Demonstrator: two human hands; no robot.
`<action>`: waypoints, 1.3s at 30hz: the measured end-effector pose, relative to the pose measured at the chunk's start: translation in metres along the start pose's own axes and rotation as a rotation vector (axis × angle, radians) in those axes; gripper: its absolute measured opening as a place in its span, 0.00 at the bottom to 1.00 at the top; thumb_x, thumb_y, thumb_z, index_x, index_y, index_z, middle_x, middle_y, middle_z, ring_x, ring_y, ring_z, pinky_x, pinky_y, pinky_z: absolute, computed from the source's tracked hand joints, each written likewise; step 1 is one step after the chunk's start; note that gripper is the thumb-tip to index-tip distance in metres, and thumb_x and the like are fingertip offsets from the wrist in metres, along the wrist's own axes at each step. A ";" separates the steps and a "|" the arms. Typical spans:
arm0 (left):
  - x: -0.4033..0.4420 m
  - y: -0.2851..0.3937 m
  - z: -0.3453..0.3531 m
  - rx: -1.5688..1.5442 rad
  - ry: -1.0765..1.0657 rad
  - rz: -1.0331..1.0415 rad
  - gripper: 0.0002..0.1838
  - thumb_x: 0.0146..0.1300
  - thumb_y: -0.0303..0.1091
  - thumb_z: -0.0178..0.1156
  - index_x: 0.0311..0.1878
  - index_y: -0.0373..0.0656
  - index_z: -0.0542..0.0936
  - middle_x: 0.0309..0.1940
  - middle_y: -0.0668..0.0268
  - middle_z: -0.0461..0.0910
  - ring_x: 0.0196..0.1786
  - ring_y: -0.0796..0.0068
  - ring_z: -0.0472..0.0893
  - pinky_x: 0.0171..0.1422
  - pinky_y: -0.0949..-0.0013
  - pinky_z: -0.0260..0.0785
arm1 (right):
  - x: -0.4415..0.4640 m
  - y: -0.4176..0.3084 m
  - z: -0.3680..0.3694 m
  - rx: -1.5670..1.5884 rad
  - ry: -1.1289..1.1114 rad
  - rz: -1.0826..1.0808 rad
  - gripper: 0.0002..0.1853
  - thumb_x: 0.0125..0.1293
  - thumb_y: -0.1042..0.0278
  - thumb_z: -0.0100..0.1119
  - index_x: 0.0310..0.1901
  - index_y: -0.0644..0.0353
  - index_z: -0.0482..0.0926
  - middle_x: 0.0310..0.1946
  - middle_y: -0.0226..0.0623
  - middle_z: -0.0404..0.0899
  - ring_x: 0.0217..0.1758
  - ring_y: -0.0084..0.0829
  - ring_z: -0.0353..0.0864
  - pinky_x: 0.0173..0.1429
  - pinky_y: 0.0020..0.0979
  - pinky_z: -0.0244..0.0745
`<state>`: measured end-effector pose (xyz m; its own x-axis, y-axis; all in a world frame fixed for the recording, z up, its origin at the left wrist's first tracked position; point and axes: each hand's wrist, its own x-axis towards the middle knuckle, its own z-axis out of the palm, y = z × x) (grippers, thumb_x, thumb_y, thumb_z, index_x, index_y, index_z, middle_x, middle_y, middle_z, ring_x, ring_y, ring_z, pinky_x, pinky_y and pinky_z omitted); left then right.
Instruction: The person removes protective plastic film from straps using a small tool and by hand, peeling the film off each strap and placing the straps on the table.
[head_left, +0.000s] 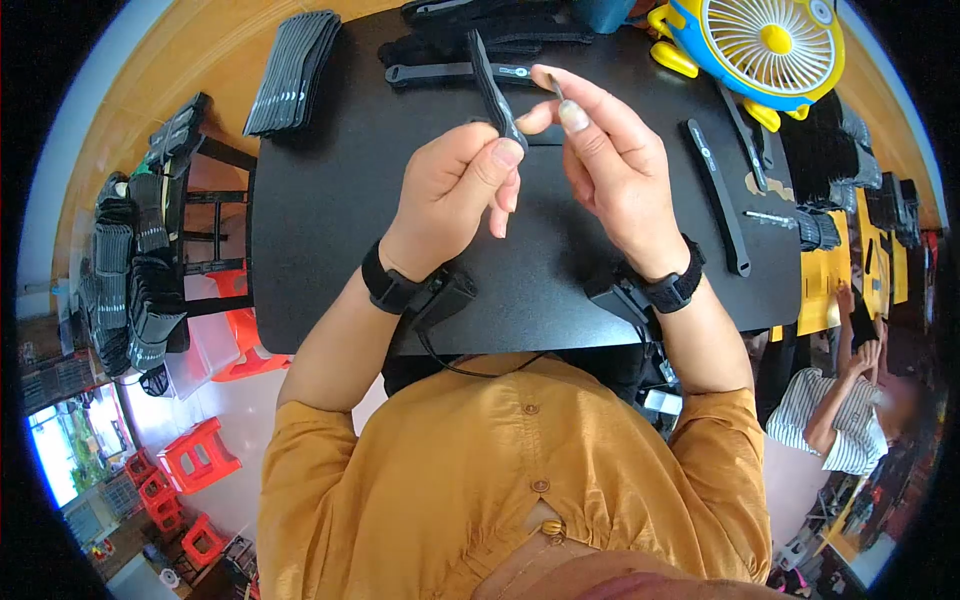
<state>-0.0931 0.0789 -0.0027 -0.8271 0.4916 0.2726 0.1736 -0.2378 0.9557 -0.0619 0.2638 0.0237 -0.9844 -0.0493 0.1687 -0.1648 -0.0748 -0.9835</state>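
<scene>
My left hand (455,195) is closed around the lower end of a black strap (490,88), thumb pressed on its face near a small white mark. The strap stands up on edge, tilted slightly left. Close by on the right, my right hand (615,165) pinches a small, thin, dark object (555,88) between thumb and fingers; its kind is too small to tell. Behind the hands, another strap (430,75) with a slotted end and white print lies flat. A further slotted strap (718,195) rests to the right of my right hand.
A stack of grey-black straps (292,75) sits at the table's back left, with dark straps (490,35) piled at the back. A blue-and-yellow fan (775,40) stands back right, near a white pen-like stick (768,217). Another person (835,415) sits at right; red stools (200,455) stand left.
</scene>
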 end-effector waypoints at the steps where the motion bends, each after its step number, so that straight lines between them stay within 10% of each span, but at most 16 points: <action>1: 0.000 -0.001 -0.001 -0.005 0.009 -0.019 0.13 0.77 0.34 0.51 0.33 0.39 0.75 0.23 0.69 0.76 0.19 0.84 0.73 0.24 0.79 0.66 | 0.001 0.002 0.000 -0.009 -0.003 -0.007 0.17 0.76 0.72 0.51 0.64 0.59 0.75 0.45 0.30 0.85 0.49 0.23 0.82 0.54 0.26 0.77; 15: 0.000 -0.004 -0.008 -0.200 0.059 -0.009 0.14 0.78 0.39 0.50 0.38 0.39 0.74 0.24 0.66 0.77 0.20 0.82 0.73 0.25 0.79 0.67 | 0.005 0.016 0.005 -0.562 -0.063 -0.646 0.18 0.63 0.82 0.56 0.55 0.59 0.82 0.54 0.46 0.83 0.57 0.43 0.83 0.58 0.35 0.80; 39: -0.001 -0.002 -0.006 -0.168 0.087 -0.028 0.16 0.78 0.41 0.50 0.36 0.40 0.74 0.23 0.67 0.76 0.19 0.82 0.72 0.24 0.79 0.65 | 0.003 0.017 0.004 -0.692 0.014 -0.679 0.20 0.60 0.80 0.61 0.54 0.54 0.84 0.53 0.42 0.83 0.49 0.41 0.87 0.48 0.33 0.84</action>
<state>-0.0957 0.0742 -0.0050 -0.8748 0.4271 0.2285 0.0644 -0.3649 0.9288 -0.0673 0.2580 0.0077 -0.6661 -0.1995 0.7187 -0.6935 0.5204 -0.4983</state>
